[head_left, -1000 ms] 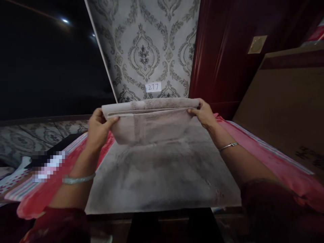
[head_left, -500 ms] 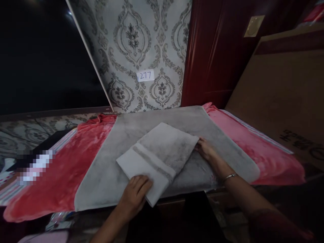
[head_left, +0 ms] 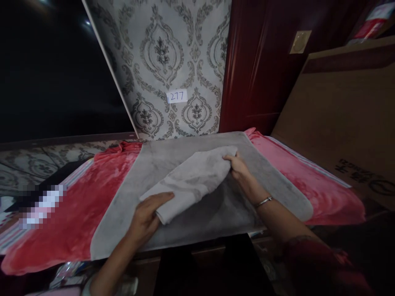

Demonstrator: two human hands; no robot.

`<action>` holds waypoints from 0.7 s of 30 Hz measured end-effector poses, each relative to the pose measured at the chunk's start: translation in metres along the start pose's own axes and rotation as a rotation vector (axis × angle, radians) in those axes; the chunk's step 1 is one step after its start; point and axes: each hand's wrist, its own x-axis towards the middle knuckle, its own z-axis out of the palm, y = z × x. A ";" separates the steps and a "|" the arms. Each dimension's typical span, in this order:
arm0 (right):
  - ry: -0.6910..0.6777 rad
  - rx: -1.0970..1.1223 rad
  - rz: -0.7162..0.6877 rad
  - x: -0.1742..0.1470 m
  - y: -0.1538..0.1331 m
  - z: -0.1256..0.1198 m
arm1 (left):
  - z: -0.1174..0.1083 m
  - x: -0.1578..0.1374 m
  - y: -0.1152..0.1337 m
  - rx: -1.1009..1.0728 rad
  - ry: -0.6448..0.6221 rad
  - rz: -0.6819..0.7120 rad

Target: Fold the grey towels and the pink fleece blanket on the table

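Note:
A folded light grey towel (head_left: 194, 172) with a paler band is held by both hands over a grey cloth (head_left: 123, 218). My left hand (head_left: 148, 211) grips its near left end, thumb underneath and fingers on top. At the far right corner my right hand (head_left: 239, 166) pinches the towel, and a bracelet (head_left: 264, 201) circles that wrist. The near long side of the towel is raised and tilted, with its upper face sloping away. What lies under the towel is hidden.
Red plush fabric (head_left: 70, 213) hangs at the left, pink plush fabric (head_left: 296, 176) at the right. A large cardboard box (head_left: 339, 111) stands at the right. A dark screen (head_left: 61, 74) fills the upper left. A paper numbered 277 (head_left: 177, 95) is on the patterned wall.
The towel's near side has been lifted and tipped away from me. Its flat face now looks narrow and slightly wrinkled. Both hands have moved up and to the left.

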 end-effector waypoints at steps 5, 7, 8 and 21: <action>-0.078 0.110 -0.099 0.029 -0.056 0.045 | -0.065 0.034 0.010 0.005 0.267 -0.345; -0.116 0.146 -0.028 0.035 -0.070 0.072 | -0.085 0.045 0.013 0.007 0.347 -0.400; -0.130 0.167 0.021 0.038 -0.077 0.086 | -0.094 0.050 0.015 0.009 0.375 -0.417; -0.131 -0.040 0.041 0.053 -0.042 0.054 | 0.062 0.013 0.062 0.501 -0.075 0.224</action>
